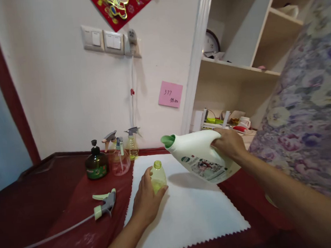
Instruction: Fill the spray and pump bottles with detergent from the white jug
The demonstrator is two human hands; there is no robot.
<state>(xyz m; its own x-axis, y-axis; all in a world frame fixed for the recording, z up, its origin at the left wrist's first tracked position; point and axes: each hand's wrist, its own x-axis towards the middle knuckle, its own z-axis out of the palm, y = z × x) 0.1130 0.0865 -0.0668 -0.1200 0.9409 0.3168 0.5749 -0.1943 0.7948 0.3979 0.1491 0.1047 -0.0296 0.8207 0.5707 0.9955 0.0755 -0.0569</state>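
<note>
My left hand (148, 197) wraps round a small yellow-green clear bottle (158, 174), which stands upright and uncapped on a white cloth (188, 222). My right hand (228, 143) grips the handle of a large white detergent jug (196, 148) with a printed label. The jug is tipped to the left in the air, its green spout (168, 140) above and to the right of the small bottle's mouth. No stream shows between them. A grey and pale-green spray head (105, 204) with a long tube lies on the table to the left.
A dark green pump bottle (96, 164), a clear pinkish spray bottle (120, 160) and a yellowish spray bottle (133, 146) stand by the wall on the dark red table (61, 225). Shelves (238, 65) and a floral curtain (306, 108) are at the right.
</note>
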